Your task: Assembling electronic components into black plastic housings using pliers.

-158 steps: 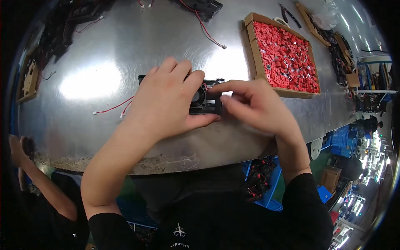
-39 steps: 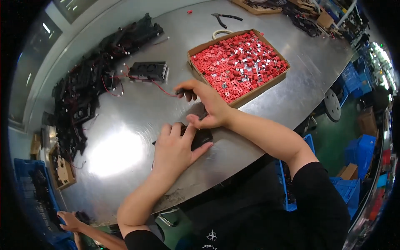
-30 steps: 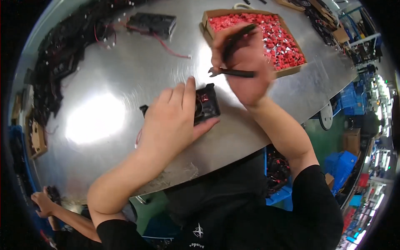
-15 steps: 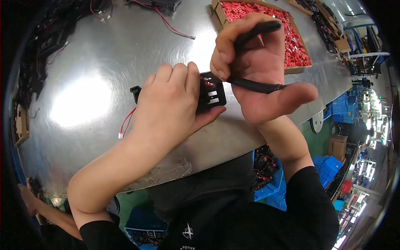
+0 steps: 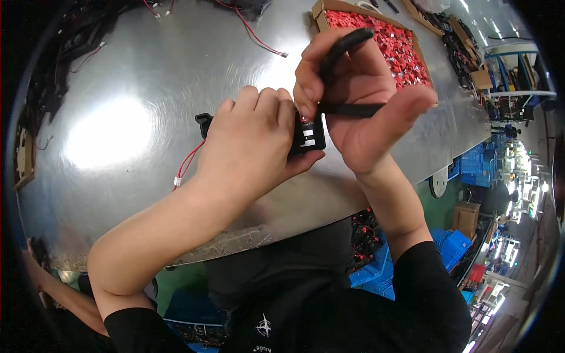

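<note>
My left hand (image 5: 250, 150) lies over a small black fan unit (image 5: 307, 136) on the shiny metal table (image 5: 118, 129) and holds it down. A thin red wire (image 5: 187, 166) with a white plug trails out from under that hand to the left. My right hand (image 5: 362, 103) grips black-handled pliers (image 5: 341, 70), handles pointing up and to the right, with the tool's tip down at the fan's upper right edge. The jaws are hidden behind my fingers.
A cardboard tray of small red parts (image 5: 382, 38) sits at the back right. Black fan units with red wires (image 5: 76, 35) are piled along the far left. Another person's arm (image 5: 53, 282) shows at the lower left, under the table edge. Blue crates (image 5: 482, 165) stand on the floor to the right.
My right hand reached to the red-parts tray, came back with the pliers and now works them at the fan. My left hand stayed pressed on the fan throughout.
</note>
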A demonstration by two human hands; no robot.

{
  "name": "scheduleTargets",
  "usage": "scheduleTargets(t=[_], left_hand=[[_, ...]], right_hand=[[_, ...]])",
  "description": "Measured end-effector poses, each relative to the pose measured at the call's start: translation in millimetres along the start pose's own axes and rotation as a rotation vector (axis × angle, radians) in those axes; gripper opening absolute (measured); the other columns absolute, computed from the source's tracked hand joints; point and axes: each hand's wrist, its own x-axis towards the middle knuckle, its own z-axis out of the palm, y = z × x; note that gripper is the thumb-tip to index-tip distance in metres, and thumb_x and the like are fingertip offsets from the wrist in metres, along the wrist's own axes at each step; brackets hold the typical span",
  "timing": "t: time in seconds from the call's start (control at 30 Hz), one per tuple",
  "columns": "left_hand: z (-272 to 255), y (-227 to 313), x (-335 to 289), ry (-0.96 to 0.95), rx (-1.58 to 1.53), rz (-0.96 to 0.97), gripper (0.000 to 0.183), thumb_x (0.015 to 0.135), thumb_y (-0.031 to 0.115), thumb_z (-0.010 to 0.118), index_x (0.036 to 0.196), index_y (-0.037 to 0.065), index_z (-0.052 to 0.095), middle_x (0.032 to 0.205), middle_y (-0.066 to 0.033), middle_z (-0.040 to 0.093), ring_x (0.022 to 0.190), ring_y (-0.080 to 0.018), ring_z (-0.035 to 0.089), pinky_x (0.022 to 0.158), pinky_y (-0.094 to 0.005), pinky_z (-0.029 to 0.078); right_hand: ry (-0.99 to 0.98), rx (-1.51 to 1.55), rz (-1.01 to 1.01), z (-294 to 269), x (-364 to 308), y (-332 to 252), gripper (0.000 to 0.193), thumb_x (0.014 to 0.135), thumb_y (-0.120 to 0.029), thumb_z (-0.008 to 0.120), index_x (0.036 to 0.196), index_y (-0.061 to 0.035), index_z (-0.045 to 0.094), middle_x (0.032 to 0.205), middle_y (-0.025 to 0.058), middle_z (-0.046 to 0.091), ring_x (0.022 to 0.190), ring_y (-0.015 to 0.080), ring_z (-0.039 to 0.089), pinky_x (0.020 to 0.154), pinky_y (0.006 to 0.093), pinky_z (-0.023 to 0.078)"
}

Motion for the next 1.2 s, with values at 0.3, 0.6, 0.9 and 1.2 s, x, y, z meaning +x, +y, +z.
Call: scheduleTargets(t=[0.3, 0.6, 0.9, 1.2], left_hand=[[-5, 7, -5, -0.035, 0.094, -0.082, 0.066, 0.076, 0.061, 0.082, 0.114, 0.009, 0.067, 0.101, -0.0033, 0.060, 0.096, -0.0231, 0.058, 0.075, -0.0402, 0.046], [-6, -3, 0, -0.042, -0.061, -0.066, 0.062, 0.076, 0.055, 0.085, 0.116, 0.010, 0.066, 0.106, -0.0098, 0.058, 0.099, -0.0334, 0.059, 0.080, -0.0462, 0.049], [-5, -32, 14, -0.075, -0.113, 0.108, 0.059, 0.074, 0.058, 0.086, 0.105, 0.011, 0.068, 0.097, -0.0083, 0.061, 0.098, -0.0285, 0.062, 0.083, -0.0436, 0.053], [-3, -48, 26, -0.057, -0.166, 0.270, 0.059, 0.071, 0.057, 0.089, 0.098, 0.010, 0.067, 0.096, -0.0084, 0.062, 0.092, -0.0300, 0.064, 0.081, -0.0440, 0.055]], right_hand=[[0.054, 0.058, 0.135, 6, -2, -6, 0.115, 0.074, -0.105, 0.044, 0.121, -0.0006, 0.057, 0.083, -0.0004, 0.052, 0.072, 0.0068, 0.045, 0.064, 0.0236, 0.037], [-0.187, 0.404, 0.009, -20, -6, 20, 0.137, 0.045, -0.119, 0.024, 0.099, 0.0016, 0.062, 0.081, 0.0000, 0.054, 0.067, 0.0070, 0.041, 0.062, 0.0244, 0.031], [-0.428, 0.567, -0.020, -45, 11, 32, 0.107, 0.064, -0.112, 0.044, 0.093, -0.0093, 0.051, 0.071, -0.0014, 0.041, 0.063, 0.0129, 0.038, 0.061, 0.0310, 0.030], [-0.569, 0.562, 0.003, -52, 18, 31, 0.104, 0.063, -0.110, 0.050, 0.091, -0.0104, 0.056, 0.069, -0.0002, 0.049, 0.060, 0.0127, 0.039, 0.060, 0.0300, 0.031]])
